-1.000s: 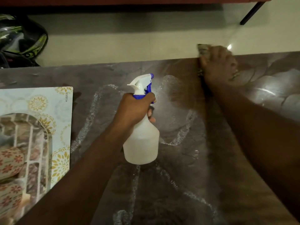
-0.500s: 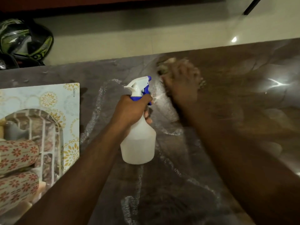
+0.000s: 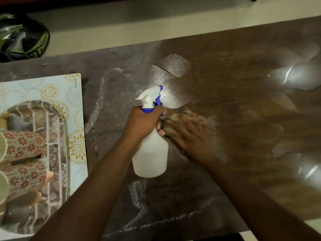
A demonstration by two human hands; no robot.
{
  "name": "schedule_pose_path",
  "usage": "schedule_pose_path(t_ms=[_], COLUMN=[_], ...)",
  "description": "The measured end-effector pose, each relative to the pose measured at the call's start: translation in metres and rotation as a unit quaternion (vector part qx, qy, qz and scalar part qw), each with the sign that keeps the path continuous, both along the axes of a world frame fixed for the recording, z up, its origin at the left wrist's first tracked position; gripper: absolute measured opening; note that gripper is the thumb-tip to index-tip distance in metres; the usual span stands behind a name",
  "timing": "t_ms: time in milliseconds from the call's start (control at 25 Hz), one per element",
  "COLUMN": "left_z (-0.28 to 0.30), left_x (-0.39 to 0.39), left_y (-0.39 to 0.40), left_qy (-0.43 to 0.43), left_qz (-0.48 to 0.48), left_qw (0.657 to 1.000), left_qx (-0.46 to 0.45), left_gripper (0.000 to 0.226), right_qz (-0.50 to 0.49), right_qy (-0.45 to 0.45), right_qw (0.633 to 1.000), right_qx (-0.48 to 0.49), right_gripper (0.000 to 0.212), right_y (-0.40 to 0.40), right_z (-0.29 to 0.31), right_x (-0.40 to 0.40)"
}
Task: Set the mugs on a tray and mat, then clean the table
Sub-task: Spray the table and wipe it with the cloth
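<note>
My left grip point(image 3: 144, 121) is closed around the neck of a white spray bottle point(image 3: 150, 153), just under its blue and white trigger head point(image 3: 151, 98); the nozzle points away from me and to the right, and the bottle's base hangs over the table point(image 3: 234, 58). My right grip point(image 3: 188, 131) lies palm down with the fingers spread, pressing a crumpled beige cloth point(image 3: 173, 117) flat on the table right beside the bottle. The cloth shows only at my fingertips, and that hand is blurred, so I cannot tell how firmly it is pinched.

Around both hands the dark wood-grain table is wet: pale foamy streaks point(image 3: 99, 101) curve to the left of the bottle and run below it towards the near edge, and bright glare sits on the surface at the right.

To the left, a pale blue mat point(image 3: 69, 84) with gold flower prints lies on the table. On the mat sits a tray point(image 3: 53, 153) with a stone-pattern base, and two mugs point(image 3: 24, 146) with red flower motifs stand on it, one nearer me than the other, at the picture's left edge.

Beyond the table's far edge, on the light floor, rests a dark helmet point(image 3: 22, 35) with green markings.
</note>
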State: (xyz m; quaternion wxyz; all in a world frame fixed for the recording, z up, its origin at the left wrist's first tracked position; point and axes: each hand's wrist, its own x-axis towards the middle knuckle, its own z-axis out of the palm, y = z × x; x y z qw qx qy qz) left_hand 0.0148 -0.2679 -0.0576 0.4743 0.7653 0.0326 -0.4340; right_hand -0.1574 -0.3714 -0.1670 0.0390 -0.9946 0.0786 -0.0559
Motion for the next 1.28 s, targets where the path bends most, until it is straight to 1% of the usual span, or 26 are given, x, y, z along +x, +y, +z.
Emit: schedule_pose_path(t_ms=[40, 80, 120, 160, 200, 240, 320, 360, 400, 440, 480, 560, 600, 640, 680, 760, 800, 840, 880, 960, 1000, 1040, 1080, 1160, 1240, 1280], left_z=[0.002, 0.001, 0.000, -0.002, -0.003, -0.003, -0.004, -0.005, -0.004, -0.003, -0.004, -0.005, -0.005, -0.005, -0.005, 0.000, 0.001, 0.001, 0.000, -0.002, -0.004, -0.005, -0.006, -0.008, -0.009, -0.009], left_x=[-0.001, -0.003, -0.007, -0.014, -0.028, -0.041, -0.070, -0.082, -0.094, -0.107, -0.115, -0.125, -0.134, -0.143, -0.151, -0.170, -0.176, -0.183, -0.190, -0.204, -0.210, -0.214, -0.217, -0.216, -0.212, -0.209], left_y=[0.007, 0.013, 0.020, 0.026, 0.031, 0.033, 0.038, 0.040, 0.043, 0.045, 0.047, 0.054, 0.056, 0.059, 0.062, 0.069, 0.073, 0.078, 0.083, 0.091, 0.093, 0.097, 0.099, 0.103, 0.113, 0.117], left_qy=[-0.001, -0.004, -0.009, -0.015, -0.015, -0.016, -0.034, -0.042, -0.047, -0.048, -0.045, -0.042, -0.045, -0.050, -0.059, -0.060, -0.049, -0.039, -0.033, -0.035, -0.045, -0.060, -0.075, -0.082, -0.053, -0.042], left_qz=[0.012, 0.015, 0.015, 0.014, 0.015, 0.015, -0.007, -0.013, -0.016, -0.019, -0.016, -0.012, -0.015, -0.012, -0.010, -0.013, -0.011, -0.014, -0.017, -0.024, -0.026, -0.028, -0.033, -0.041, -0.035, -0.037], left_qw=[1.000, 1.000, 1.000, 1.000, 1.000, 1.000, 0.999, 0.998, 0.998, 0.998, 0.998, 0.997, 0.997, 0.997, 0.996, 0.996, 0.997, 0.997, 0.997, 0.997, 0.997, 0.996, 0.994, 0.992, 0.995, 0.995], left_qx=[-0.004, -0.006, -0.003, 0.001, 0.003, 0.006, 0.024, 0.033, 0.038, 0.040, 0.042, 0.059, 0.064, 0.065, 0.065, 0.063, 0.060, 0.060, 0.062, 0.062, 0.061, 0.065, 0.072, 0.083, 0.083, 0.082], left_gripper=[0.021, 0.020, 0.020, 0.020, 0.019, 0.018, 0.019, 0.021, 0.022, 0.022, 0.021, 0.021, 0.021, 0.020, 0.019, 0.021, 0.021, 0.020, 0.019, 0.017, 0.015, 0.014, 0.013, 0.011, 0.010, 0.012], right_qz=[0.019, -0.056, -0.205, -0.353, -0.424, -0.422, -0.227, -0.120, -0.062, -0.066, -0.113, -0.274, -0.315, -0.297, -0.235, -0.094, -0.062, -0.090, -0.161, -0.347, -0.360, -0.319, -0.236, -0.105, -0.101, -0.170], right_qy=[0.037, 0.065, 0.068, 0.061, 0.040, 0.002, -0.035, -0.023, -0.017, -0.012, -0.012, -0.008, -0.012, -0.029, -0.032, -0.002, 0.017, 0.034, 0.055, 0.025, 0.004, -0.013, -0.014, -0.002, 0.016, 0.020], right_qw=[0.999, 0.996, 0.976, 0.934, 0.903, 0.904, 0.970, 0.989, 0.995, 0.996, 0.992, 0.960, 0.946, 0.950, 0.968, 0.995, 0.998, 0.995, 0.985, 0.936, 0.929, 0.943, 0.968, 0.993, 0.995, 0.985], right_qx=[-0.023, -0.013, 0.003, 0.014, 0.051, 0.071, 0.083, 0.088, 0.079, 0.060, 0.054, 0.056, 0.075, 0.087, 0.082, 0.038, 0.007, -0.006, -0.003, 0.055, 0.082, 0.091, 0.087, 0.051, 0.016, 0.012], right_gripper=[0.051, 0.049, 0.045, 0.047, 0.048, 0.047, 0.046, 0.044, 0.041, 0.040, 0.040, 0.042, 0.042, 0.043, 0.044, 0.045, 0.048, 0.050, 0.052, 0.052, 0.051, 0.051, 0.051, 0.048, 0.046, 0.046], right_y=[-0.028, -0.054, -0.071, -0.078, -0.064, -0.037, 0.026, 0.048, 0.049, 0.042, 0.030, 0.026, 0.036, 0.049, 0.064, 0.071, 0.056, 0.041, 0.031, 0.033, 0.049, 0.073, 0.098, 0.120, 0.102, 0.090], right_z=[0.005, 0.006, 0.008, 0.008, 0.013, 0.013, 0.008, 0.010, 0.008, 0.010, 0.010, 0.011, 0.015, 0.014, 0.010, 0.005, 0.006, 0.007, 0.008, 0.010, 0.013, 0.014, 0.009, 0.002, -0.001, 0.000], right_x=[-0.033, -0.050, -0.049, -0.037, -0.022, -0.011, -0.028, -0.054, -0.085, -0.107, -0.110, -0.084, -0.075, -0.075, -0.090, -0.160, -0.190, -0.207, -0.209, -0.178, -0.158, -0.145, -0.145, -0.181, -0.211, -0.214])
